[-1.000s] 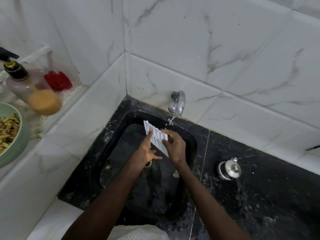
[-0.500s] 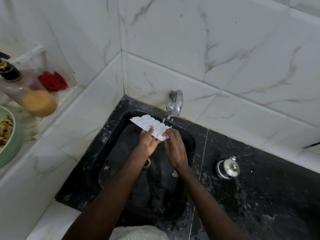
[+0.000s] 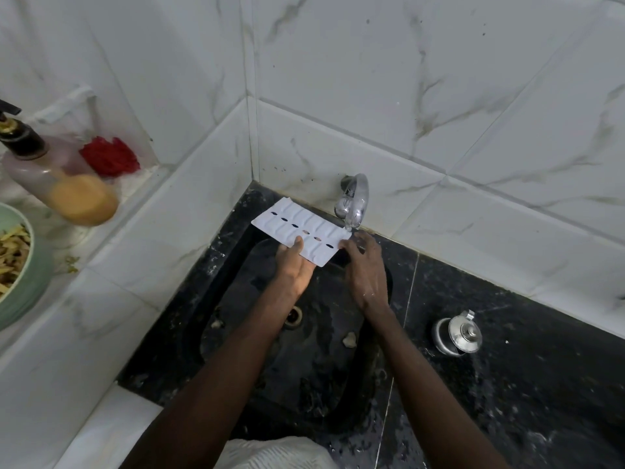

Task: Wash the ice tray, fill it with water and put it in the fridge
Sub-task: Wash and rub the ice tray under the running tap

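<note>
Found white ice tray (image 3: 301, 233) held over black sink (image 3: 230, 319), right end just under tap (image 3: 353, 201). Noted thin water stream (image 3: 348, 227) landing by that corner. Recorded left hand (image 3: 294, 267) gripping tray's near edge, thumb on top. Recorded right hand (image 3: 367, 269) apparently pinching right corner; fingertips partly hidden. Logged soap bottle (image 3: 61, 177) and green bowl (image 3: 32, 282) at far left, steel lidded pot (image 3: 456, 335) right of sink.

ice tray (image 3: 301, 231) under chrome tap (image 3: 353, 201)
</note>
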Motion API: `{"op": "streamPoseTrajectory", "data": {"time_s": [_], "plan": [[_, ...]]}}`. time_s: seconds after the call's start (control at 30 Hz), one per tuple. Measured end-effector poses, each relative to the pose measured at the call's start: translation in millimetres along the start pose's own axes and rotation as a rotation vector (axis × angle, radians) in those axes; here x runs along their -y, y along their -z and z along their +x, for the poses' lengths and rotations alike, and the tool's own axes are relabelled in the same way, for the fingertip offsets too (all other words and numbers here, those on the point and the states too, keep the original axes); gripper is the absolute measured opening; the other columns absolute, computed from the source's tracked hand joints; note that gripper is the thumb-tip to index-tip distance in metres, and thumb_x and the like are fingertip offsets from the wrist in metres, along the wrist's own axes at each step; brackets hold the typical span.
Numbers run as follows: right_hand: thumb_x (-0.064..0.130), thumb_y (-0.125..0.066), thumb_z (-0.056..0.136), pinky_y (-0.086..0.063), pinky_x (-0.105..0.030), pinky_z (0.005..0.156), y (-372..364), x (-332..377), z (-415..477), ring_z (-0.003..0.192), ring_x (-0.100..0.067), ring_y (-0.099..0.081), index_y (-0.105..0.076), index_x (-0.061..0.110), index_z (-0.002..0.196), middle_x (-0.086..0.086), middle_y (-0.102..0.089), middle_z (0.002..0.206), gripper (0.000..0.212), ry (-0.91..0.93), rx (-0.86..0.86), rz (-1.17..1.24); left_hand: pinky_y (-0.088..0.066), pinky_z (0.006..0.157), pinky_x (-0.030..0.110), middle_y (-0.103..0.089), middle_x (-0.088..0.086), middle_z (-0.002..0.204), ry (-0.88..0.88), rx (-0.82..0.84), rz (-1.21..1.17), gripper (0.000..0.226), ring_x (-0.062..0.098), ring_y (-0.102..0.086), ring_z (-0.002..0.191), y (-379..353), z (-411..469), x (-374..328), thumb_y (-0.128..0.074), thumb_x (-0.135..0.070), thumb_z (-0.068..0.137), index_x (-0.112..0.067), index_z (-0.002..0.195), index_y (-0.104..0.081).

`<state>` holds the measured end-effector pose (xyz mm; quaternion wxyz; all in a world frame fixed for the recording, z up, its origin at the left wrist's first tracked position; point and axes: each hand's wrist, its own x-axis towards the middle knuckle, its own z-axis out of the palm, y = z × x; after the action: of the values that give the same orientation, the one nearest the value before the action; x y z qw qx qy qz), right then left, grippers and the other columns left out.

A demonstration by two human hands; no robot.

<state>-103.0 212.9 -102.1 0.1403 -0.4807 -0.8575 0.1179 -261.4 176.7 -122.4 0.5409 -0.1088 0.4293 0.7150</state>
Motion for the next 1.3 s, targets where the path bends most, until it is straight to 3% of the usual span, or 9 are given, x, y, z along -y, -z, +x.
{"op": "streamPoseTrajectory", "data": {"time_s": [0.17,0.3,0.37,0.5,0.63,0.83,1.03,1.2,1.3], "plan": [[0.010,-0.058,0.091,-0.048,-0.046,0.109,2,-7,3,0.142,-0.034,-0.041,-0.053,0.026,0.144,-0.014,-0.038,0.158,0.056,0.137,0.069,-0.027,-0.051,0.106,0.060,-0.061,0.019,0.145,-0.030,-0.006,-0.017,0.046,0.037,-0.063,0.128,5,9,0,-0.050,-0.003,0.107,-0.013,0.152,-0.046],[-0.004,-0.052,0.084,-0.048,-0.044,0.106,4,-17,14,0.138,-0.025,-0.042,-0.053,0.027,0.143,-0.009,-0.039,0.155,0.067,-0.091,0.053,0.189,-0.052,0.104,0.058,-0.061,0.018,0.144,-0.003,0.004,-0.034,0.045,0.037,-0.063,0.128,6,3,4,-0.050,-0.003,0.107,-0.013,0.151,-0.047],[0.004,-0.050,0.092,-0.050,-0.044,0.106,1,-13,19,0.125,-0.016,-0.053,-0.058,0.020,0.137,-0.004,-0.055,0.141,0.049,-0.164,0.024,0.441,-0.055,0.096,0.056,-0.063,0.019,0.142,0.034,0.024,-0.046,0.041,0.036,-0.065,0.123,8,-1,4,-0.049,-0.004,0.107,-0.010,0.148,-0.051],[0.023,-0.059,0.098,-0.061,-0.043,0.092,-1,-2,30,0.103,-0.019,-0.073,-0.070,0.016,0.123,0.004,-0.075,0.112,0.028,-0.607,-0.040,0.928,-0.058,0.086,0.052,-0.068,0.020,0.135,0.120,0.063,0.035,0.035,0.034,-0.072,0.108,22,-10,4,-0.049,-0.009,0.107,-0.009,0.140,-0.058],[0.013,-0.062,0.098,-0.059,-0.049,0.099,-3,0,27,0.101,-0.024,-0.075,-0.080,0.011,0.107,-0.002,-0.080,0.105,0.020,-0.564,0.073,1.014,-0.057,0.089,0.053,-0.067,0.019,0.136,0.112,0.065,0.151,0.036,0.034,-0.071,0.108,38,-10,9,-0.049,-0.007,0.107,-0.013,0.141,-0.057],[0.019,-0.068,0.094,-0.063,-0.045,0.088,-1,-1,25,0.088,-0.018,-0.078,-0.083,0.023,0.099,0.007,-0.081,0.095,0.016,-0.511,0.195,0.840,-0.045,0.107,0.071,-0.065,0.017,0.141,-0.015,0.118,0.253,0.057,0.044,-0.063,0.126,51,-3,12,-0.062,-0.005,0.097,-0.017,0.151,-0.050],[0.017,-0.070,0.093,-0.049,-0.014,0.053,12,5,49,0.048,0.004,-0.060,-0.070,0.017,0.071,0.006,-0.068,0.065,0.022,-0.476,0.159,0.608,-0.046,0.106,0.070,-0.064,0.017,0.142,0.003,0.223,0.357,0.072,0.044,-0.062,0.128,48,-19,0,-0.067,-0.010,0.087,-0.021,0.155,-0.047],[0.023,-0.070,0.091,-0.048,-0.026,0.062,24,9,77,0.054,-0.010,-0.062,-0.064,0.016,0.068,0.002,-0.067,0.061,0.025,-0.442,0.168,0.453,-0.041,0.111,0.070,-0.058,0.021,0.147,0.064,0.266,0.384,0.076,0.046,-0.056,0.135,60,-26,-3,-0.071,-0.010,0.086,-0.019,0.156,-0.043],[0.018,-0.071,0.091,-0.060,-0.036,0.072,17,9,75,0.064,-0.020,-0.070,-0.070,0.005,0.081,-0.008,-0.074,0.074,0.017,-0.452,0.193,0.463,-0.045,0.108,0.068,-0.058,0.021,0.147,0.066,0.267,0.411,0.075,0.046,-0.057,0.133,64,-28,-10,-0.068,-0.007,0.087,-0.017,0.157,-0.042]]}}
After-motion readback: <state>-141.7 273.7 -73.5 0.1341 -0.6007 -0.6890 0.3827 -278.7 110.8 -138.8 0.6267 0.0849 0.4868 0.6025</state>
